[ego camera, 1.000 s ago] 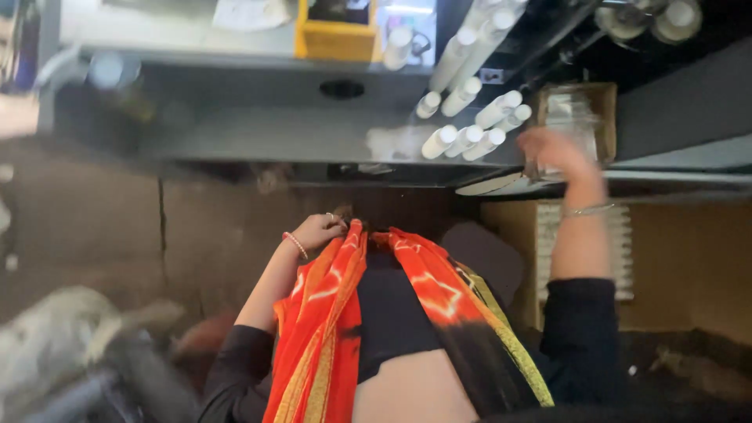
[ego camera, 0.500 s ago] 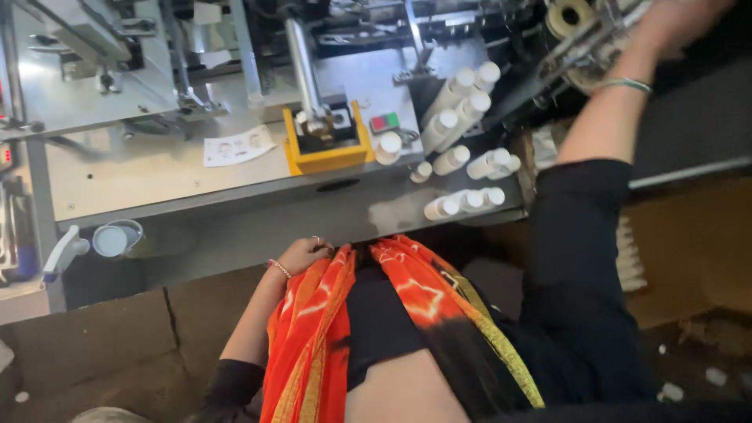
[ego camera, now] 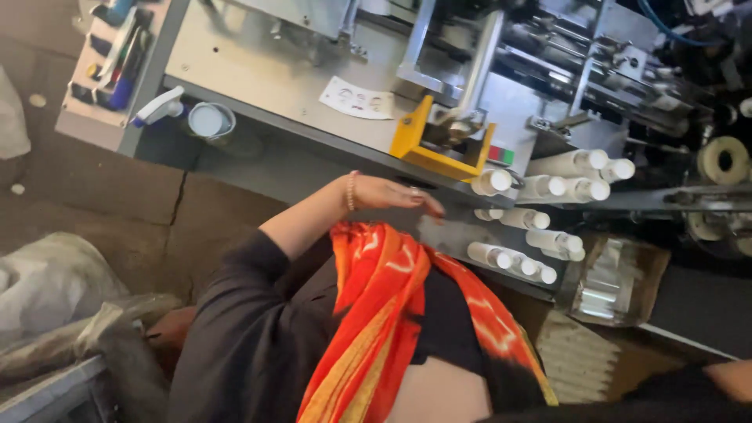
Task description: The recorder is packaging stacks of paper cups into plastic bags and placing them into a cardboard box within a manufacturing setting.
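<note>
My left hand (ego camera: 395, 193) reaches forward with its fingers apart and holds nothing. It hovers at the front edge of the grey machine table (ego camera: 266, 86), just below a yellow bracket (ego camera: 427, 149). White plastic tubes (ego camera: 540, 188) lie in rows to the right of the hand. My right hand is out of view; only the dark sleeve shows at the bottom right. An orange and red scarf (ego camera: 376, 313) hangs down my front.
A white spray bottle (ego camera: 160, 106) and a round white container (ego camera: 210, 119) sit at the table's left edge. A tool rack (ego camera: 110, 47) hangs further left. A tape roll (ego camera: 722, 159) sits at the right. A clear bag of tubes (ego camera: 615, 282) lies below.
The view has swung to the right and tilted. My left hand has stretched out from my chest toward the table edge. My raised right arm has left the view.
</note>
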